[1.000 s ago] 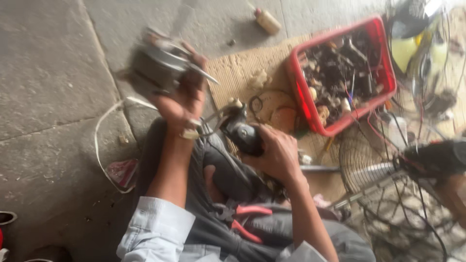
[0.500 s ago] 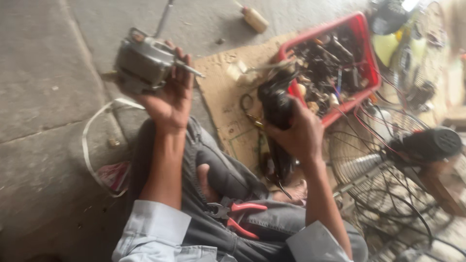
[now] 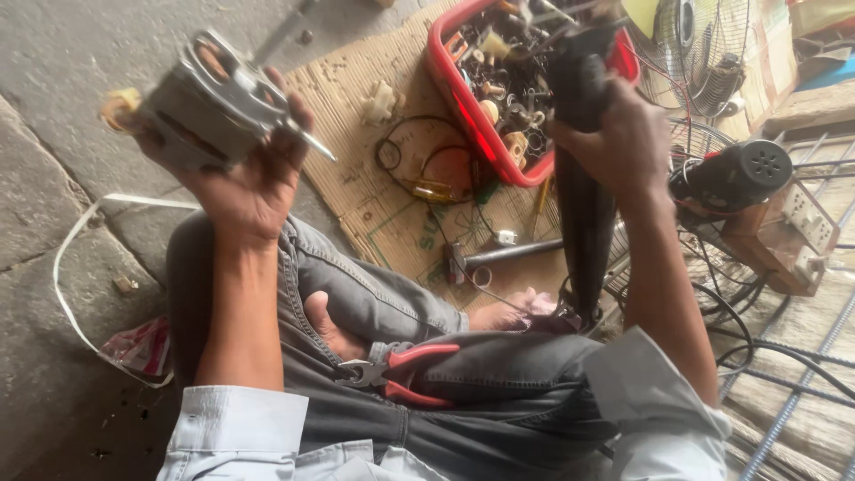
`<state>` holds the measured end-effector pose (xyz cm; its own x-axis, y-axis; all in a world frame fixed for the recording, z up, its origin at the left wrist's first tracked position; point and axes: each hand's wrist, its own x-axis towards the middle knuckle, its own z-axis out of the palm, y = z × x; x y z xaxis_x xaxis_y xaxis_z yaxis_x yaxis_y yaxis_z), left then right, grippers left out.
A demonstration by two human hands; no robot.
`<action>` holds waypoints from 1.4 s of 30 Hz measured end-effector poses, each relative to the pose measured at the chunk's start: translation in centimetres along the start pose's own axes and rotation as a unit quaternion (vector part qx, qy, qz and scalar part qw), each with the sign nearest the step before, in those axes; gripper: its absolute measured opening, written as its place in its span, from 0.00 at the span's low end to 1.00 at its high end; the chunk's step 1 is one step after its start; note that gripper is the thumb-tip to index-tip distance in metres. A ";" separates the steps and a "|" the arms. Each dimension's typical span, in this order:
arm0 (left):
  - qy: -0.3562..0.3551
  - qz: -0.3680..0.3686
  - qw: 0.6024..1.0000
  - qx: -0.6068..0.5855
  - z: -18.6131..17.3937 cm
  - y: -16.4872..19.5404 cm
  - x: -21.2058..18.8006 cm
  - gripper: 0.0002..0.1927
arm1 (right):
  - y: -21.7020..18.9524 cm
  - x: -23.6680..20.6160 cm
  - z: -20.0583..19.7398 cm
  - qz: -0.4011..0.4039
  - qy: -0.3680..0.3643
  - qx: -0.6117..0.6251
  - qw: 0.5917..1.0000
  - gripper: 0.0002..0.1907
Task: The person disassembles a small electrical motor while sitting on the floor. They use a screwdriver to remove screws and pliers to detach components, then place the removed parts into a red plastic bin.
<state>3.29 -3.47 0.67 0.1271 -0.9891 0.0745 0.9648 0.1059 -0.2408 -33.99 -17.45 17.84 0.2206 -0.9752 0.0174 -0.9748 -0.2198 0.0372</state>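
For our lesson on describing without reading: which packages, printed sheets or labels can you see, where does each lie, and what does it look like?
Flattened cardboard sheet: on the ground under the red tray, tan and ribbed, with green print.
Crumpled wrapper: on the ground beside the person's left leg, red and white.
No screens or signs in view.

I count one grey fan motor (image 3: pixel 209 102) at ten o'clock, one dark tool body (image 3: pixel 583 178) at two o'clock, and one red crate (image 3: pixel 463 98) at twelve, its small parts too jumbled to number. One pair of red-handled pliers (image 3: pixel 401 374) sits at six. I see two wire fan guards (image 3: pixel 704 53), and one black motor (image 3: pixel 735 174) at three o'clock.
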 end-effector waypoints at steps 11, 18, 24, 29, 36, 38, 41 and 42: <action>0.142 -0.001 0.963 0.228 -0.3 -1.2 0.4 0.53 | 6.0 7.4 10.6 0.203 -0.164 -0.095 0.961 0.38; 0.153 -0.007 0.933 0.327 0.5 -2.2 1.1 0.49 | 4.7 4.3 10.1 0.051 0.032 -0.114 0.992 0.36; 0.119 -0.076 0.940 0.311 0.3 -3.2 0.7 0.43 | -3.0 -7.5 11.4 -0.223 0.026 0.036 0.974 0.16; 0.067 -0.137 0.952 0.265 -2.1 -3.3 -0.6 0.46 | -9.0 -15.2 14.0 -0.198 -0.149 0.081 0.965 0.22; 0.107 -0.147 0.963 0.199 -4.7 -1.9 -2.2 0.37 | -9.6 -16.3 17.7 -0.237 -0.090 0.060 0.966 0.29; 0.142 -0.143 0.969 0.143 -5.1 -1.4 -1.8 0.37 | -9.8 -16.2 18.3 -0.251 -0.086 0.025 0.964 0.29; 0.112 -0.169 0.979 -0.039 -4.9 -1.6 -1.6 0.47 | -9.9 -15.8 17.9 -0.219 -0.106 0.032 0.969 0.25; 0.099 -0.172 0.980 -0.003 -4.5 -1.4 -1.5 0.48 | -10.0 -15.7 17.4 -0.204 -0.125 0.043 0.970 0.23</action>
<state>0.72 -2.59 -3.43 -0.2530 -0.9668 -0.0370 0.9413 -0.2371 -0.2401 -28.28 -0.37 -0.22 0.5844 -0.7798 -0.2244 -0.8094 -0.5798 -0.0931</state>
